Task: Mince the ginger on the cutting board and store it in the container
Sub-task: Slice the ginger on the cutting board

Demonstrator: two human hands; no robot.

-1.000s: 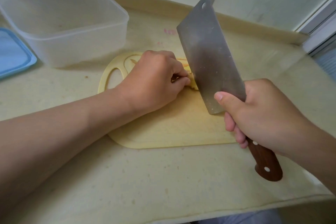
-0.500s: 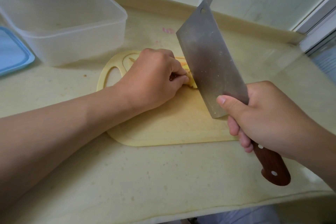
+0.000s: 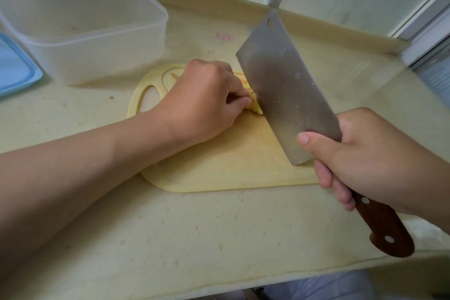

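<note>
Comparing with a second ago, the knife point(image 3: 282, 95) has dropped: its far tip with the hanging hole sits lower against the back wall, and its edge now meets the ginger point(image 3: 254, 105) on the cutting board point(image 3: 231, 165), where before it stood a little higher. The right hand point(image 3: 370, 153) has slid slightly toward the person, its fingers point(image 3: 326, 178) wrapped round the wooden handle and the thumb pressed flat on the blade. The left hand point(image 3: 207, 102) has hardly shifted; its curled fingers point(image 3: 239, 102) pinch the pale yellow ginger, knuckles just beside the blade's flat side. The ginger lies near the middle of the board, mostly hidden by that hand and the steel. The board's oval handle hole points left, just beside the clear container point(image 3: 97, 31); whether they touch I cannot tell. A blue lid point(image 3: 14, 68) lies at the left edge of view beside the container. The board's near edge runs under the right hand, and a wide strip of bare desk point(image 3: 194, 238) lies between it and the front edge. More bare desk opens behind and right of the blade, up to the raised back lip.
</note>
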